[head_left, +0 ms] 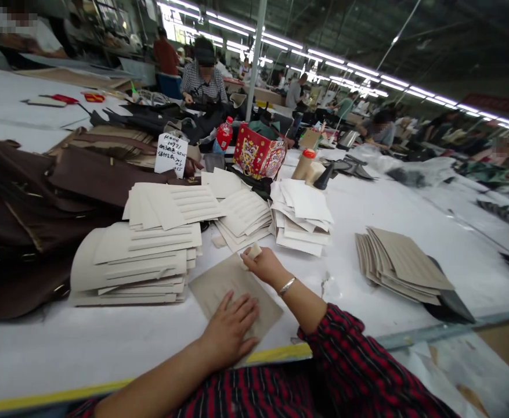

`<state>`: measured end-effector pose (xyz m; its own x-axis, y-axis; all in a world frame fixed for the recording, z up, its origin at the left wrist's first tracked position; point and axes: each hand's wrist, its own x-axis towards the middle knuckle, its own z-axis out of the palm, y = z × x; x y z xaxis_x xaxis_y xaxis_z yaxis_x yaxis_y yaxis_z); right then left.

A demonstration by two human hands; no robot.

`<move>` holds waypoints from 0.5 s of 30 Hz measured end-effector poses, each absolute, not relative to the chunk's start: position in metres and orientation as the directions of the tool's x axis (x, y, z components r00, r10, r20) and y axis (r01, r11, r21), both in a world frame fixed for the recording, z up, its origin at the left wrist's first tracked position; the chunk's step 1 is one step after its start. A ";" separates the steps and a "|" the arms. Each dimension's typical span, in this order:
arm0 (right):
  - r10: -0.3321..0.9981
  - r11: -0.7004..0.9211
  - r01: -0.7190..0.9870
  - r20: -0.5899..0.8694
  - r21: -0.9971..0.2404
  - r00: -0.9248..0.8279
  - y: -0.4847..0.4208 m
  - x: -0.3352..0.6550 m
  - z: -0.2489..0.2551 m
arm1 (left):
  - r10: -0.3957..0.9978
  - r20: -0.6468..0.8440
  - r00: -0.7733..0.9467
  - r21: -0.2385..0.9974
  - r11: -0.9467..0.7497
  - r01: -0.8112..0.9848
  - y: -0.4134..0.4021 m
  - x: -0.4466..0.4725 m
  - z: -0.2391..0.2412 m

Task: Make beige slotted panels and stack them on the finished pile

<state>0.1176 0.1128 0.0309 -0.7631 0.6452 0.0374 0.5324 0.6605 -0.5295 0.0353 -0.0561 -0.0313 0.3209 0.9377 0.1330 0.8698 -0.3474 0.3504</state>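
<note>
A beige-grey square sheet (pixel 210 284) lies on the white table in front of me. My left hand (pixel 232 326) rests flat on its near part, fingers spread. At the sheet's far corner, my right hand (pixel 268 268) is closed round a small cream-coloured block (pixel 253 251), whose material I cannot make out. Just left of the sheet stands a tall stack of off-white pieces (pixel 136 261) with ridged bands. Beyond my right hand are a stack of white pieces (pixel 304 212) and a fanned pile of off-white pieces (pixel 246 215).
Dark brown leather pieces (pixel 23 215) cover the left side. A handwritten card (pixel 171 154), a red bottle (pixel 223 136) and a red patterned box (pixel 258 151) stand behind the stacks. Grey-beige pieces (pixel 406 261) lie at right. A yellow strip (pixel 275 354) marks the table's front edge.
</note>
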 end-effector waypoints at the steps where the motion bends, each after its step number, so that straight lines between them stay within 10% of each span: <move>1: 0.641 0.670 0.539 0.033 -0.510 -0.766 0.112 0.119 0.031 | 0.937 0.137 0.321 0.358 -0.349 0.866 -0.056 0.035 -0.031; 15: 0.640 0.680 0.522 0.071 -0.516 -0.765 0.124 0.131 0.024 | 0.934 0.142 0.327 0.403 -0.356 0.843 -0.057 0.032 -0.033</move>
